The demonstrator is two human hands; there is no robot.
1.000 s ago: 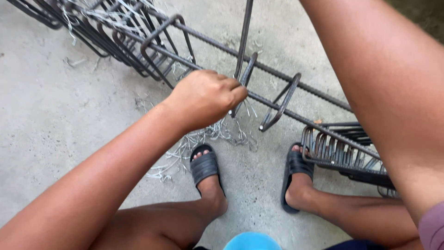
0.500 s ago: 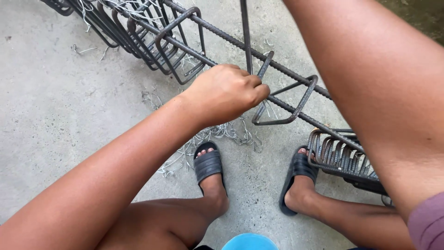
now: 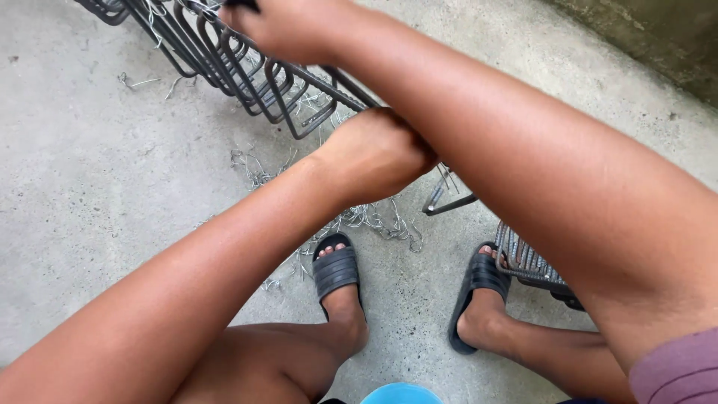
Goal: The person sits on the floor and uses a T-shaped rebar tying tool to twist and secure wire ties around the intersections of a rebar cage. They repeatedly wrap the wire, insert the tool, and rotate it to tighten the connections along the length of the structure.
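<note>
Crossing forearms, hands (image 3: 374, 153) on rebar cage (image 3: 254, 71)

Black slide sandals (image 3: 336, 271) rest on the grey concrete floor (image 3: 90, 187) at lower centre, loose wire scraps (image 3: 374, 218) just above them, a blue round object (image 3: 402, 393) at the bottom edge.

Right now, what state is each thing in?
left hand: fisted at the rebar cage, contents hidden
right hand: resting on the cage top
rebar cage: lying on concrete, stirrups upright
loose stirrups: stacked by right foot
tie wire scraps: scattered on the floor
</note>
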